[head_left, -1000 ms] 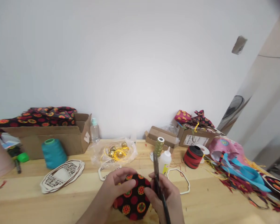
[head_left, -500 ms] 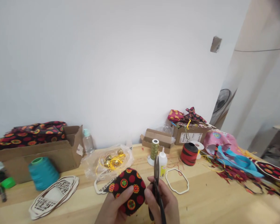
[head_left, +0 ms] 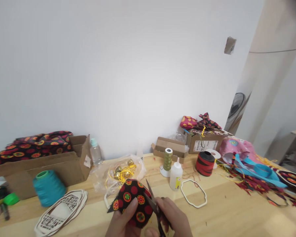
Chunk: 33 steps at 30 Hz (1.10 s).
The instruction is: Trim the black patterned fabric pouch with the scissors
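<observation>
My left hand (head_left: pixel 124 219) is closed on a piece of black fabric (head_left: pixel 134 200) printed with red, orange and green round motifs, its thumb pressed on the front. A pointed corner of the cloth sticks out at the left. In my right hand (head_left: pixel 174 214) is a pair of dark scissors (head_left: pixel 155 205); the blades are parted and meet the fabric's right edge. Just beyond stand a white glue bottle (head_left: pixel 176 176) and a spool of olive thread (head_left: pixel 167 159). A pale scalloped frame (head_left: pixel 193 193) lies to the right of my right hand.
At left are a cardboard box (head_left: pixel 51 174) of patterned cloth, a teal thread cone (head_left: pixel 49 188) and stacked lattice cutouts (head_left: pixel 60 212). A plastic bag (head_left: pixel 140 166) holds bells and yellow cord. Red-black ribbon (head_left: pixel 204 163), blue ribbon (head_left: pixel 263 174) and fabric scraps lie at right.
The scissors have swung from nearly upright to tilting left, and their blades have parted against the cloth's right edge. The whole view has shifted slightly, moving table items rightward.
</observation>
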Each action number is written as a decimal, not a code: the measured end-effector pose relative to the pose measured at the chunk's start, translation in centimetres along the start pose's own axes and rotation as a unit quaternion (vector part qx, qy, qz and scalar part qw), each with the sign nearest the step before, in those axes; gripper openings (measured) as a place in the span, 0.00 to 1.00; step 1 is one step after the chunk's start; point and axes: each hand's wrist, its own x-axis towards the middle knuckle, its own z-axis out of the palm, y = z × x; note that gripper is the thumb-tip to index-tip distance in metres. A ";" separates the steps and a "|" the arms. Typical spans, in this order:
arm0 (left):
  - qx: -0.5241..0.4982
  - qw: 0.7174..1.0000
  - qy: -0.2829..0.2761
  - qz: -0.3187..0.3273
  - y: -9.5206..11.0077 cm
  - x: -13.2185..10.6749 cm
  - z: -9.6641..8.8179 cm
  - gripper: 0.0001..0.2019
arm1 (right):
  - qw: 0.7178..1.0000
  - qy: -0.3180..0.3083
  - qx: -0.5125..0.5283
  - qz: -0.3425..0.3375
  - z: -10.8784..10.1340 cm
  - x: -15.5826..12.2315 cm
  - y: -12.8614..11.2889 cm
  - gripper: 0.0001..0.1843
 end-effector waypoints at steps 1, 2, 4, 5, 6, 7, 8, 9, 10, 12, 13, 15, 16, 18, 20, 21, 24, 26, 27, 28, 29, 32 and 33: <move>0.008 1.000 0.001 0.006 0.0 0.0 0.0 0.15 | 1.000 0.004 -0.011 -0.012 -0.1 0.1 0.0 0.25; 0.017 1.000 0.003 0.011 0.0 0.0 0.1 0.15 | 1.000 0.010 -0.016 -0.020 -0.2 0.2 0.0 0.25; 0.029 0.999 0.000 0.014 0.0 -0.1 0.2 0.15 | 0.999 0.022 -0.019 -0.030 -0.2 0.2 -0.1 0.24; 0.030 0.999 0.000 0.013 0.0 -0.1 0.2 0.15 | 0.999 0.027 -0.017 -0.030 -0.2 0.2 -0.1 0.24; 0.028 1.000 0.004 0.014 0.0 0.0 0.2 0.15 | 0.999 0.031 -0.014 -0.028 -0.2 0.1 -0.2 0.24; 0.023 1.000 0.010 0.016 0.0 0.0 0.1 0.16 | 0.999 0.032 -0.011 -0.025 -0.2 0.1 -0.2 0.24; 0.018 1.000 0.017 0.019 0.0 0.1 0.0 0.16 | 0.999 0.032 -0.006 -0.020 -0.2 0.1 -0.2 0.24; 0.015 0.999 0.023 0.021 0.0 0.1 -0.1 0.16 | 0.999 0.029 -0.002 -0.014 -0.1 0.1 -0.2 0.24; 0.015 0.999 0.026 0.022 -0.1 0.2 -0.2 0.17 | 1.000 0.025 0.002 -0.009 -0.1 0.1 -0.2 0.24; 0.019 0.999 0.022 0.017 -0.1 0.3 -0.4 0.19 | 1.000 0.015 0.007 -0.008 -0.1 0.2 -0.2 0.24; 0.023 1.000 0.017 0.013 -0.2 0.3 -0.5 0.20 | 1.000 0.010 0.008 -0.008 -0.1 0.2 -0.2 0.24; 0.029 0.999 0.013 0.007 -0.3 0.4 -0.5 0.20 | 1.000 0.004 0.008 -0.009 -0.1 0.3 -0.3 0.23; 0.030 0.999 0.013 0.008 -0.4 0.4 -0.5 0.20 | 1.000 0.006 0.006 -0.007 -0.1 0.4 -0.4 0.22; 0.032 0.999 0.015 0.013 -0.4 0.4 -0.5 0.20 | 1.000 0.011 -0.004 -0.006 -0.1 0.6 -0.6 0.21; 0.034 0.999 0.017 0.016 -0.4 0.4 -0.4 0.20 | 1.000 0.014 -0.015 -0.011 -0.1 0.7 -0.7 0.21; 0.035 0.999 0.016 0.017 -0.4 0.4 -0.4 0.19 | 1.000 0.014 -0.019 -0.011 -0.1 0.7 -0.7 0.21; 0.036 0.999 0.010 0.008 -0.4 0.4 -0.5 0.18 | 1.000 0.015 -0.018 -0.005 -0.1 0.5 -0.5 0.21; 0.031 1.000 0.007 0.000 -0.3 0.4 -0.5 0.17 | 1.000 0.014 -0.015 -0.009 -0.2 0.3 -0.3 0.22; 0.026 1.000 0.007 -0.003 -0.3 0.4 -0.5 0.17 | 1.000 0.011 -0.016 -0.014 -0.2 0.2 -0.1 0.22; 0.021 1.000 0.007 -0.003 -0.3 0.4 -0.5 0.17 | 1.000 0.009 -0.017 -0.020 -0.2 0.1 0.1 0.23; 0.018 1.000 0.008 -0.002 -0.3 0.3 -0.4 0.17 | 1.000 0.007 -0.016 -0.024 -0.1 0.0 0.2 0.23; 0.021 1.000 0.013 0.003 -0.3 0.2 -0.3 0.16 | 1.000 -0.001 -0.008 -0.017 0.0 -0.3 0.6 0.23; 0.025 1.000 0.014 0.002 -0.2 0.2 -0.3 0.15 | 1.000 -0.007 -0.007 -0.012 0.0 -0.4 0.7 0.23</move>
